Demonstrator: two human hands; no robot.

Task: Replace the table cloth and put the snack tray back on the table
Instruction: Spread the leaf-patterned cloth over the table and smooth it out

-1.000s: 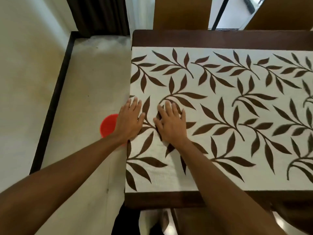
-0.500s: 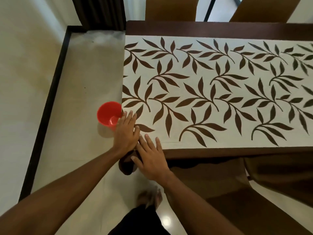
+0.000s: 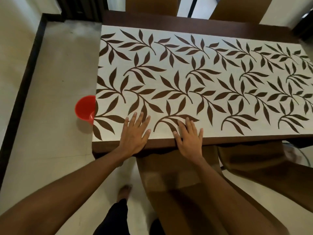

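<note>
Pressing flat on the table cloth, the left hand and right hand lie with fingers straight and spread, holding nothing. The cloth runs beneath the fingers and away ahead of them. Half a second earlier both hands crowded the corner beside the red cup; now they sit apart, farther along the table edge.

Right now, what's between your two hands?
Bare table cloth: its brown leaf print lies between the left hand and right hand, seen in the head view.
</note>
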